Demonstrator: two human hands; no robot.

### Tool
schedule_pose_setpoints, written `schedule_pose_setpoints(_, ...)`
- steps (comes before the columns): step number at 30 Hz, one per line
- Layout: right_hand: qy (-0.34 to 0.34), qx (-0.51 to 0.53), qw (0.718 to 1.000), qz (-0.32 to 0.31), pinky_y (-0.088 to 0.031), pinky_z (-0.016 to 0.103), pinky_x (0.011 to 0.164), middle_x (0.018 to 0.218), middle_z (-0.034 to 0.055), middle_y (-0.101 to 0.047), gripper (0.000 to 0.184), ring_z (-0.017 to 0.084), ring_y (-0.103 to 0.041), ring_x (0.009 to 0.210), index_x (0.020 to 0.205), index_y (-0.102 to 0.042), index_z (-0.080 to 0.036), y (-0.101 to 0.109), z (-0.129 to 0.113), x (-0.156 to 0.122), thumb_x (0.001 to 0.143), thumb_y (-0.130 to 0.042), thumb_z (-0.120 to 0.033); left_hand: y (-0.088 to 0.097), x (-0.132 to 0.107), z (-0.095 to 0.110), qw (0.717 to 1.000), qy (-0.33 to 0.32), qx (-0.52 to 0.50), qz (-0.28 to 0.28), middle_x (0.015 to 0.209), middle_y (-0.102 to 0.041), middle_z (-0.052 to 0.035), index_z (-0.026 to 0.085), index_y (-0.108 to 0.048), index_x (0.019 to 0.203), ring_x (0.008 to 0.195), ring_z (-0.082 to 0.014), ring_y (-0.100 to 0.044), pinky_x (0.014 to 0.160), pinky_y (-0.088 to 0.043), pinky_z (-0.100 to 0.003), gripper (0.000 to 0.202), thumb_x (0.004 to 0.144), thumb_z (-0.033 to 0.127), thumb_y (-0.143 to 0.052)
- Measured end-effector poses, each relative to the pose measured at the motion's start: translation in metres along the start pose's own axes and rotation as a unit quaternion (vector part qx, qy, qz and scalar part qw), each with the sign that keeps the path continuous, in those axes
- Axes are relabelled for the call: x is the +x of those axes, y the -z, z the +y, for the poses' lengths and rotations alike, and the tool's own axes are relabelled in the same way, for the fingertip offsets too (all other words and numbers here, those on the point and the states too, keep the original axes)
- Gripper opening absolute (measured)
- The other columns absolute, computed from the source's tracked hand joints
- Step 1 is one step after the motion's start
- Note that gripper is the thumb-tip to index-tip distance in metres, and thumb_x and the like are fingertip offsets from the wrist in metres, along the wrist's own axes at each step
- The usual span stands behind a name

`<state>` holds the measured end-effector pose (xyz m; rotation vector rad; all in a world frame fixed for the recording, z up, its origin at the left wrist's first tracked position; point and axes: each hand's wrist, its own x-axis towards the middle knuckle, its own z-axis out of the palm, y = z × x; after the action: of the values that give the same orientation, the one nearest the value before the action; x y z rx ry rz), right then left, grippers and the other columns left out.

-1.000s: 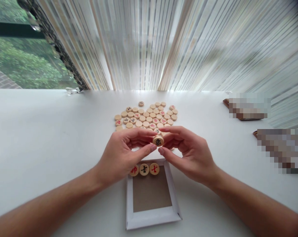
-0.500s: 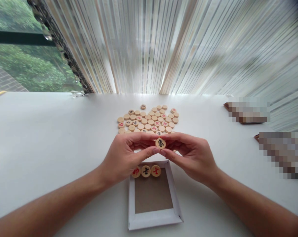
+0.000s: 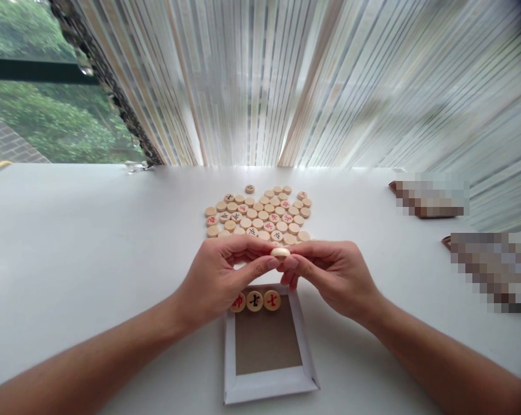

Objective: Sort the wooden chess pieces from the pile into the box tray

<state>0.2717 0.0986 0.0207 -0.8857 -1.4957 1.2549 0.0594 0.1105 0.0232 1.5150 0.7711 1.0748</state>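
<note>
From my head view, a smooth white tabletop (image 3: pixel 113 230) stretches ahead to a sheer striped curtain (image 3: pixel 243 86), with green foliage (image 3: pixel 48 121) behind glass on the left. Two brown-edged objects (image 3: pixel 442 211), blurred into blocks, stand well apart on the right. A loose cluster of round, pale wooden pieces (image 3: pixel 263 215) covers the middle of the table, some bearing red or black characters, many plain on top. One dark-marked round piece (image 3: pixel 249 188) sits alone at the far side. My hands stand in front of the cluster's near edge and hide part of it.

My left hand (image 3: pixel 215 279) pinches a pale round wooden disc (image 3: pixel 280 253) between thumb and fingers, and my right hand (image 3: pixel 336 276) grips its other side the same way, lower fingers curled beneath. The disc is held up near the tray's far end, tilted nearly edge-on, so I cannot read its face.

Below lies a shallow white-rimmed tray (image 3: pixel 271 384) with a brown floor. Across its far end sit three wooden discs (image 3: pixel 255 301) in a row: red, black, red characters. My left hand partly covers the leftmost.
</note>
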Motion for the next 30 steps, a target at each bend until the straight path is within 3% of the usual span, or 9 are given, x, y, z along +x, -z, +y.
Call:
schedule_pose_setpoints(5, -0.015, 0.010, 1.000, -0.008, -0.063, 0.024, 0.053, 0.067, 0.0046, -0.079, 0.019, 0.016, -0.073, 0.055, 0.091, -0.088, -0.018, 0.000, -0.003, 0.000, 0.089, -0.086, -0.037, -0.002, -0.002, 0.003, 1.000, 0.021, -0.004, 0.010, 0.101, -0.085, -0.0073, 0.015, -0.084, 0.107, 0.093, -0.0193, -0.082, 0.089, -0.067, -0.026, 0.019, 0.090, 0.022, -0.084)
schedule_pose_setpoints(12, -0.084, 0.069, 0.993, -0.045, -0.059, 0.024, 0.054, 0.061, 0.0039, -0.074, 0.032, 0.014, -0.070, 0.053, 0.079, -0.081, -0.015, 0.001, -0.004, 0.002, 0.090, -0.084, -0.044, -0.005, -0.002, 0.006, 1.000, 0.007, 0.004, -0.013, 0.088, -0.085, -0.0042, 0.015, -0.080, 0.117, 0.079, -0.0148, -0.080, 0.077, -0.067, -0.021, 0.032, 0.086, 0.012, -0.083)
schedule_pose_setpoints(18, -0.135, 0.115, 0.983, -0.048, -0.047, 0.017, 0.043, 0.062, -0.0011, -0.069, 0.030, 0.008, -0.059, 0.047, 0.081, -0.076, -0.014, -0.002, -0.005, 0.002, 0.074, -0.098, -0.035, -0.006, -0.003, 0.007, 0.999, -0.011, 0.016, -0.032, 0.090, -0.085, -0.0052, 0.015, -0.080, 0.117, 0.082, -0.0167, -0.082, 0.079, -0.067, -0.023, 0.028, 0.089, 0.012, -0.081)
schedule_pose_setpoints(23, -0.150, 0.116, 0.981, -0.046, -0.043, 0.019, 0.043, 0.059, -0.0032, -0.064, 0.040, 0.008, -0.054, 0.047, 0.079, -0.072, -0.014, -0.004, -0.006, 0.001, 0.066, -0.102, -0.037, -0.006, -0.006, 0.007, 0.992, -0.047, 0.111, -0.034, 0.092, -0.085, -0.0071, 0.014, -0.081, 0.114, 0.078, -0.0173, -0.080, 0.072, -0.066, -0.023, 0.024, 0.090, 0.015, -0.080)
schedule_pose_setpoints(27, -0.150, 0.104, 0.982, -0.046, -0.037, 0.018, 0.042, 0.056, -0.0033, -0.062, 0.039, 0.007, -0.051, 0.046, 0.074, -0.070, -0.014, -0.004, -0.006, 0.000, 0.070, -0.099, -0.038, -0.008, -0.007, 0.011, 0.980, -0.089, 0.172, -0.042, 0.091, -0.085, -0.0063, 0.017, -0.083, 0.109, 0.075, -0.0169, -0.079, 0.070, -0.064, -0.023, 0.021, 0.089, 0.011, -0.078)
schedule_pose_setpoints(30, -0.148, 0.117, 0.980, -0.056, -0.035, 0.018, 0.042, 0.055, -0.0036, -0.062, 0.035, 0.007, -0.049, 0.045, 0.074, -0.069, -0.015, -0.002, -0.005, -0.001, 0.076, -0.096, -0.037, -0.009, -0.007, 0.014, 0.982, -0.091, 0.158, -0.052, 0.089, -0.084, -0.0045, 0.018, -0.083, 0.105, 0.076, -0.0162, -0.078, 0.072, -0.063, -0.023, 0.018, 0.089, 0.010, -0.079)
